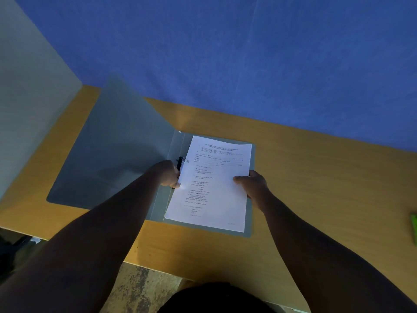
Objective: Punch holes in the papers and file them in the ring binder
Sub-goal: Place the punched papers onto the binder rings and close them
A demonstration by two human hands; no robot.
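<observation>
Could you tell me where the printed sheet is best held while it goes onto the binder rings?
Probably at the printed sheet's long right edge, from the right, as the right hand pinches it now; that edge is free, while the left hand steadies the punched edge by the rings.

Open binder (126,154) on desk (316,177), papers (209,186) w/ both hands on edges

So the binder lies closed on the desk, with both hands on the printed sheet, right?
Not closed. The head view shows the binder lying open on the desk, its cover folded out leftward. Left hand and right hand are on the sheet.
</observation>
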